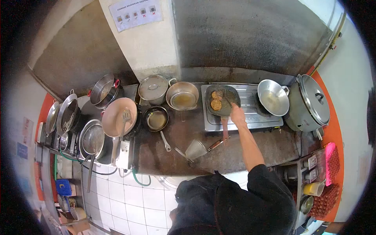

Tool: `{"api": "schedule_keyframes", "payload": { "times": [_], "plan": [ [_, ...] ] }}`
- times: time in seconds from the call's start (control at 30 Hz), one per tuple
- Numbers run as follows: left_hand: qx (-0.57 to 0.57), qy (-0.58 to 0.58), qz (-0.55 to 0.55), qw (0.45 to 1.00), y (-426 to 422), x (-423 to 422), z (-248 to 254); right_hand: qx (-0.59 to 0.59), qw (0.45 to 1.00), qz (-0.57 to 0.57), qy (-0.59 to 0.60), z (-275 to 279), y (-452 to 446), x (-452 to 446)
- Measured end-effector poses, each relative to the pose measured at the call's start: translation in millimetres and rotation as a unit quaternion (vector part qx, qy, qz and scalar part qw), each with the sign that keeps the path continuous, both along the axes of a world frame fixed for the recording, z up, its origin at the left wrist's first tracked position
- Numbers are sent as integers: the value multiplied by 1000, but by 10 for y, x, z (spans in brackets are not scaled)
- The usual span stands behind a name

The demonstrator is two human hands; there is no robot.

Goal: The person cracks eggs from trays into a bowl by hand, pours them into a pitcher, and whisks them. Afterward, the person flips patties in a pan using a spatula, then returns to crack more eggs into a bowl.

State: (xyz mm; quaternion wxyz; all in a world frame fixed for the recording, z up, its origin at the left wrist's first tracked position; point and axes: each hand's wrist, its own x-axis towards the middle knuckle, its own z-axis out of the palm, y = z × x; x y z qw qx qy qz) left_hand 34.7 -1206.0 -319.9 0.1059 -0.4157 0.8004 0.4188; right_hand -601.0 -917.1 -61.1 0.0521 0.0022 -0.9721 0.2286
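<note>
Patties (pixel 216 104) in pan (pixel 225 111), tool (pixel 227 99) in right hand (pixel 236 113)

The pan sits at the left end of the stove (pixel 250 120), which stands along the back edge of the surface (pixel 176 135). At least two browned patties lie in the pan's left half. The right hand is closed about the slim dark tool, its tip near the patties; contact cannot be confirmed. The left hand cannot be made out, so its state cannot be told. Step in hand, as judged: tending the patties as they fry. The next move appears to call for a low tip angle under one patty and a steady pan, its handle (pixel 225 127) being unheld.
</note>
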Motion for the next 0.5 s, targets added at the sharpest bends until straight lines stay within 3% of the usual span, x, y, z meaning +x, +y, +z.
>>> {"api": "schedule_keyframes", "payload": {
  "times": [0.5],
  "plan": [
    [5, -5, -3, 1000, 15, 65, -20, 53, 998, -21, -1, 172, 495, 394]
  ]
}}
